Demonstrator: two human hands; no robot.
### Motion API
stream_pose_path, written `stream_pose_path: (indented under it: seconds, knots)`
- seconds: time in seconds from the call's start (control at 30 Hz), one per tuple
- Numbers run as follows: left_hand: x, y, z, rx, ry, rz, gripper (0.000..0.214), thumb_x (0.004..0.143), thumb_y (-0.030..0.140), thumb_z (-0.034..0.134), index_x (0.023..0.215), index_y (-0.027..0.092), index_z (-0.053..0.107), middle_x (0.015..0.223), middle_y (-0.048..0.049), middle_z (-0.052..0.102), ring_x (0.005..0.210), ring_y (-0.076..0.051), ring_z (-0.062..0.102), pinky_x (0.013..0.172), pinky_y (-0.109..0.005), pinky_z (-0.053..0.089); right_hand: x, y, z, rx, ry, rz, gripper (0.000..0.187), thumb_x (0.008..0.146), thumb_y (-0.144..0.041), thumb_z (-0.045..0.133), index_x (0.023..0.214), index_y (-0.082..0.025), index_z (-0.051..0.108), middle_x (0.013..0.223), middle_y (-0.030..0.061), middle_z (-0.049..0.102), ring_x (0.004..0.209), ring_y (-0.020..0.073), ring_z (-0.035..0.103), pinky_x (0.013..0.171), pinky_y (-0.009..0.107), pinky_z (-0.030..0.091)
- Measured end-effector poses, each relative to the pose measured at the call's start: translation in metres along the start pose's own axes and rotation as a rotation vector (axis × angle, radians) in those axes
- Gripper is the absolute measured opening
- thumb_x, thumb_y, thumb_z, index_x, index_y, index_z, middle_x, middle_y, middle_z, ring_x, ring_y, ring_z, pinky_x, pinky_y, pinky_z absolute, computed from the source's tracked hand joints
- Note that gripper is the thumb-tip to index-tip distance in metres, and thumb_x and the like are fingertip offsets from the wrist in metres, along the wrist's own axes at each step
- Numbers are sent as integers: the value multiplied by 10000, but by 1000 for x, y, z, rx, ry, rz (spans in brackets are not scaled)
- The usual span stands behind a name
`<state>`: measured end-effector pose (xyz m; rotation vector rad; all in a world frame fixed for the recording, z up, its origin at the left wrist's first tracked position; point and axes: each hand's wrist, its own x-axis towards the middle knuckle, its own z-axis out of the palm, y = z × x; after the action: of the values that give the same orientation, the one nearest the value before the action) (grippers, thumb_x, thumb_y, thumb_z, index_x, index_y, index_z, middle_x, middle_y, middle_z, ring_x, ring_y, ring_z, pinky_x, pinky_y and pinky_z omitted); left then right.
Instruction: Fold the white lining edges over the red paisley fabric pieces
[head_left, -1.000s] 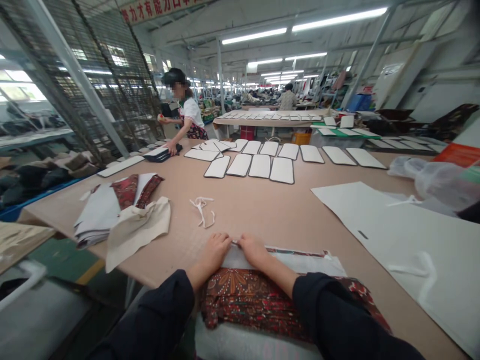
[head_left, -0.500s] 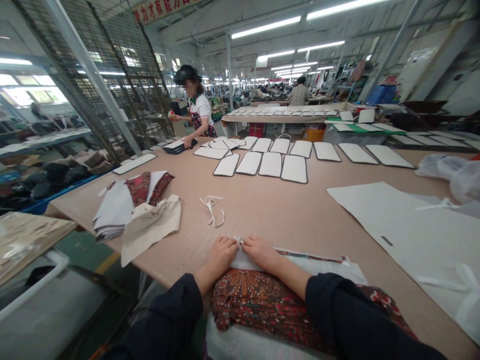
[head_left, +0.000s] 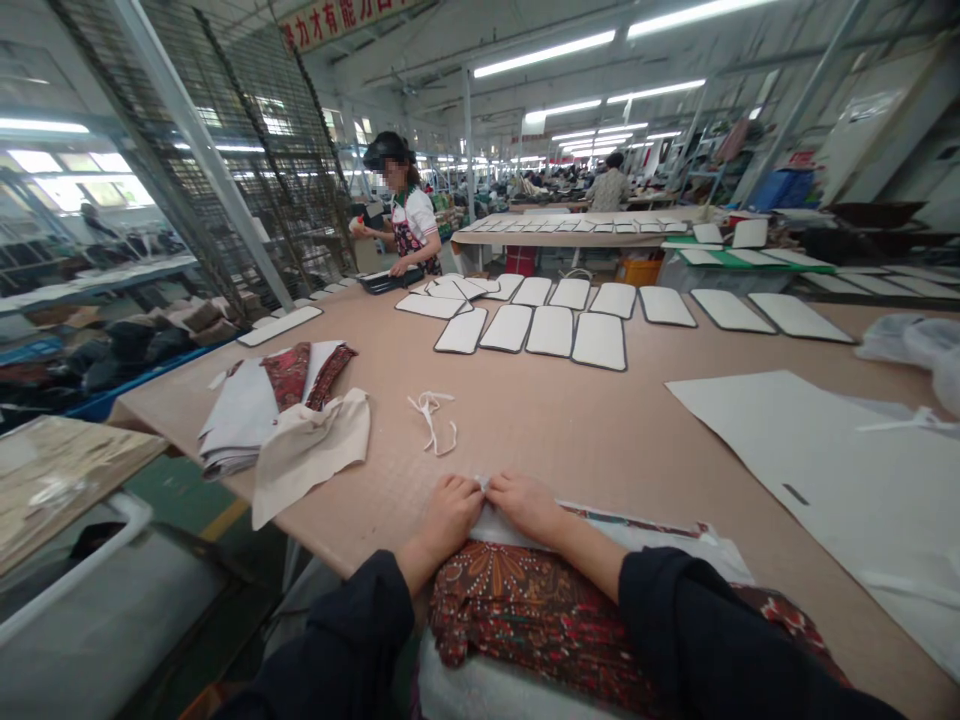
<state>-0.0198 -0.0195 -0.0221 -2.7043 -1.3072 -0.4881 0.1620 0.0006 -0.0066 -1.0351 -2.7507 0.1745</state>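
My left hand (head_left: 452, 515) and my right hand (head_left: 527, 510) meet at the far left edge of a fabric bundle. Both have their fingers closed in a pinch on a small piece of white cloth strip (head_left: 484, 484), mostly hidden by the fingertips. Below my wrists lies the stack of brown-red patterned fabric (head_left: 540, 610), gathered in folds, with white backing sheet (head_left: 667, 538) showing along its far side. My right forearm crosses over this stack. Just beyond my hands, a loose knotted white tie (head_left: 431, 415) rests on the table.
Left on the brown table (head_left: 592, 430) are folded white and patterned pieces (head_left: 244, 405) and a beige cloth (head_left: 322, 450). White dark-edged panels (head_left: 551, 330) lie in rows farther back. A large white sheet (head_left: 817, 470) covers the right side. A co-worker (head_left: 409, 215) stands across the table.
The view has shifted slightly, so things sit a little farther right. My hands keep their pinch at the bundle's edge. The co-worker's hand has moved with the dark-edged stack.
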Motion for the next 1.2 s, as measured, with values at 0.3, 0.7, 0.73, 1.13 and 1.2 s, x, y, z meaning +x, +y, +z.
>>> stream_pose_path:
  seconds: [0.3, 0.7, 0.73, 1.13, 1.2]
  knots:
    - [-2, -1, 4, -13, 42, 5, 227, 909, 236, 368, 881, 188, 588, 867, -35, 590, 844, -167, 488, 824, -349, 337, 8, -1, 2, 41, 17, 122, 233, 889, -165, 403, 925, -180, 633, 892, 37, 594, 886, 167, 494, 783, 265, 378]
    - [3, 4, -11, 66, -67, 22, 198, 890, 241, 407, 1009, 227, 564, 929, -36, 575, 892, -187, 474, 895, -378, 302, -20, -25, -7, -217, -17, 116, 193, 872, -123, 417, 955, -112, 591, 940, 104, 574, 906, 215, 496, 756, 327, 419]
    - [4, 4, -12, 71, -81, 25, 194, 887, 236, 413, 1003, 229, 569, 933, -35, 574, 902, -187, 474, 905, -381, 296, -24, -27, -9, -220, -39, 138, 192, 868, -120, 420, 944, -111, 596, 939, 106, 576, 904, 219, 500, 746, 326, 423]
    - [8, -3, -7, -138, -92, -121, 243, 832, 178, 468, 1024, 249, 599, 1000, -27, 583, 955, -165, 506, 910, -336, 334, -18, -8, -28, -11, -159, 433, 227, 846, -133, 417, 899, -151, 637, 934, 95, 631, 870, 190, 568, 695, 251, 386]
    - [6, -5, -3, -213, -41, -213, 274, 818, 188, 483, 1073, 229, 575, 1037, -39, 577, 989, -167, 506, 895, -317, 356, -9, -2, -26, 85, -146, 516, 173, 803, -170, 491, 893, -161, 639, 940, 83, 643, 871, 184, 572, 689, 239, 374]
